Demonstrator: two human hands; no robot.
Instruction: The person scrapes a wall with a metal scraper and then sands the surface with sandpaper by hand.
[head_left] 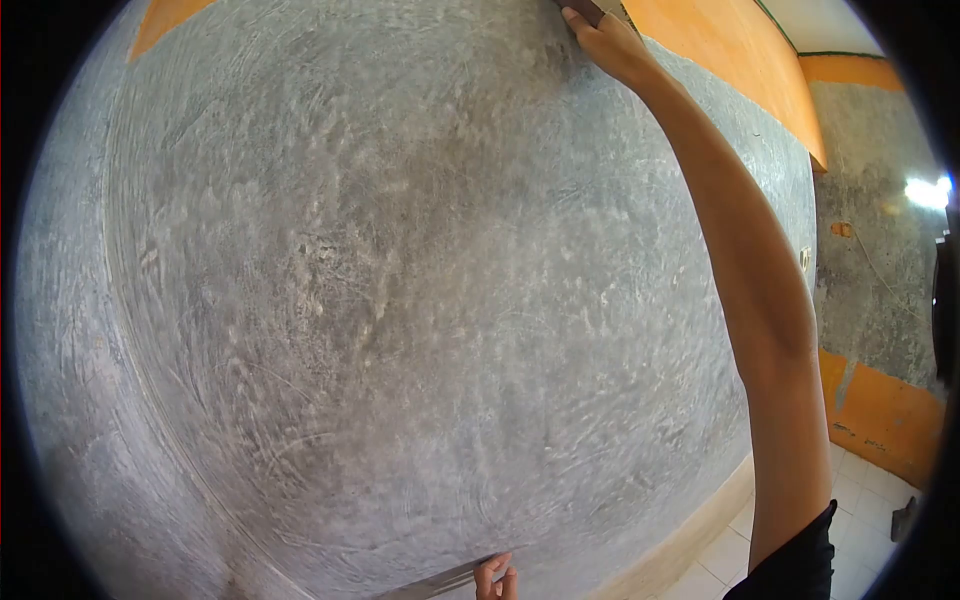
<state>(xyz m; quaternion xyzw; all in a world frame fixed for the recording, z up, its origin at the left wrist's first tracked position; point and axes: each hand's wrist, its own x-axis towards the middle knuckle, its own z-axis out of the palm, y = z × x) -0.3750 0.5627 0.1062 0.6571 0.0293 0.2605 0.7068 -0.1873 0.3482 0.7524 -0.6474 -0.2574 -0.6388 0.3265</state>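
A grey plastered wall [400, 300] with rough, streaky marks fills most of the view. At the top, my right hand [608, 42] is raised with its fingers closed round a dark brown flat tool [585, 10]. The tool lies against or close to the wall near the orange band; much of it is cut off by the frame, so its kind does not show. Low in the view, my left hand [495, 580] has its fingers closed at the end of a long, flat grey metal blade [435, 583]. The blade is close to the wall, and its lower part is out of view.
An orange painted band [720, 75] runs along the upper right of the wall. Farther right are another grey and orange wall [870, 290], a bright light [928, 192] and a white tiled floor [715, 560]. A wall corner [125, 330] runs down the left side.
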